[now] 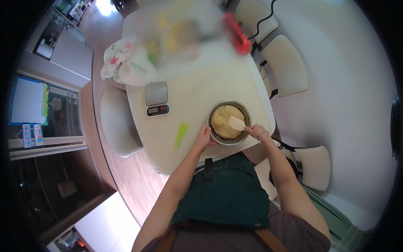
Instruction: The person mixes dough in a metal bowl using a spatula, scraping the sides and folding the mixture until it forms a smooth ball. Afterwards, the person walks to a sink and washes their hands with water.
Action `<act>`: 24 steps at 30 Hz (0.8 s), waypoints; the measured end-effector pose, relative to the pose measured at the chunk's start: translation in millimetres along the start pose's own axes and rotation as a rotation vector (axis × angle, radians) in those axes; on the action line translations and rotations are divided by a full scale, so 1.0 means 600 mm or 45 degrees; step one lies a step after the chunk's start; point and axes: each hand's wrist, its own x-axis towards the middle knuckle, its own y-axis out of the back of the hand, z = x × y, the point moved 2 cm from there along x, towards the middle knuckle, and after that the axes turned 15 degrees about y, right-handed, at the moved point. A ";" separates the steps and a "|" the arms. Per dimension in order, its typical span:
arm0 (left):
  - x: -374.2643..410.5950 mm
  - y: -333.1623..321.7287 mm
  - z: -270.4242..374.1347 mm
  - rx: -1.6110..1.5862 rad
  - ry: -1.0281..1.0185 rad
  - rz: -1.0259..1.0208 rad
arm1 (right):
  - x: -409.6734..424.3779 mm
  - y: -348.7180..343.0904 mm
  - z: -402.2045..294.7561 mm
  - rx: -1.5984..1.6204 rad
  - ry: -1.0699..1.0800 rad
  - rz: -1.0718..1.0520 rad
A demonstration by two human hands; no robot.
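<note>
Near the front right of the table stands a round metal bowl (214, 135) holding a large mass of pale yellow dough (225, 117). With its fingers on the bowl's near left rim, my left hand (204, 138) steadies or grips the wall. My right hand (256, 130) is closed around the handle of a spatula with a cream-coloured blade (236, 123). That blade rests against the right side of the dough. The rest of the spatula's handle is partly hidden under my right hand and wrist.
A kitchen scale (156, 97) and a flat green tool (181, 135) lie left of the bowl. Plastic bags (135, 67) and a red object (238, 36) are farther back, where the view blurs. Chairs (285, 66) line both table sides.
</note>
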 end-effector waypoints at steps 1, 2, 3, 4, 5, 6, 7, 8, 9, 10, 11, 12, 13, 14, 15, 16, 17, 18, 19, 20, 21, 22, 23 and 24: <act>-0.002 -0.006 0.002 -0.021 -0.019 0.008 | -0.003 -0.011 0.007 0.031 -0.058 0.053; -0.005 -0.011 0.005 -0.041 -0.037 0.014 | -0.006 -0.019 0.015 -0.023 -0.052 0.073; -0.009 -0.004 0.009 -0.009 0.003 0.012 | -0.011 0.000 -0.015 -0.101 -0.025 0.051; -0.016 0.001 0.003 0.028 0.062 0.001 | -0.028 0.023 -0.047 -0.171 -0.013 0.021; -0.018 0.004 0.008 0.062 0.103 -0.010 | -0.039 0.047 -0.074 -0.251 0.007 0.005; -0.019 0.007 0.009 0.141 0.169 -0.068 | -0.054 0.057 -0.090 -0.375 0.077 -0.008; -0.018 0.014 0.011 0.226 0.238 -0.132 | -0.071 0.061 -0.102 -0.496 0.139 -0.021; -0.017 0.022 0.013 0.312 0.308 -0.197 | -0.084 0.056 -0.111 -0.616 0.199 -0.035; -0.011 0.035 0.022 0.363 0.278 -0.159 | -0.094 0.043 -0.125 -0.672 0.259 -0.044; -0.001 0.051 0.037 0.405 0.244 -0.114 | -0.103 0.026 -0.144 -0.735 0.329 -0.056; 0.011 0.062 0.051 0.447 0.211 -0.070 | -0.111 0.010 -0.160 -0.797 0.398 -0.068; 0.019 0.060 0.070 0.339 0.048 -0.009 | -0.113 -0.011 -0.161 -0.785 0.457 -0.016; 0.026 0.051 0.097 0.417 -0.025 0.017 | -0.109 -0.036 -0.157 -0.770 0.510 0.040; 0.033 0.040 0.125 0.494 -0.099 0.043 | -0.101 -0.056 -0.153 -0.755 0.565 0.097; 0.036 0.039 0.140 0.565 -0.165 0.079 | -0.094 -0.069 -0.158 -0.745 0.609 0.148; 0.042 0.034 0.145 0.638 -0.120 0.079 | -0.091 -0.076 -0.163 -0.741 0.647 0.202; 0.046 0.031 0.147 0.711 -0.075 0.079 | -0.086 -0.086 -0.169 -0.737 0.685 0.255; 0.051 0.025 0.148 0.785 -0.033 0.070 | -0.076 -0.102 -0.176 -0.708 0.628 0.269; 0.054 0.013 0.150 0.732 -0.028 0.050 | -0.064 -0.118 -0.182 -0.679 0.556 0.299; 0.053 0.002 0.146 0.680 -0.021 0.029 | -0.052 -0.127 -0.182 -0.650 0.484 0.328; 0.048 0.007 0.137 0.625 0.000 0.032 | -0.044 -0.138 -0.188 -0.585 0.451 0.331; 0.059 0.008 0.128 0.626 -0.048 0.090 | -0.035 -0.146 -0.190 -0.521 0.418 0.333; 0.066 0.010 0.123 0.654 -0.065 0.132 | -0.028 -0.153 -0.192 -0.458 0.383 0.336; 0.073 0.021 0.118 0.676 -0.083 0.182 | -0.021 -0.157 -0.207 -0.447 0.381 0.294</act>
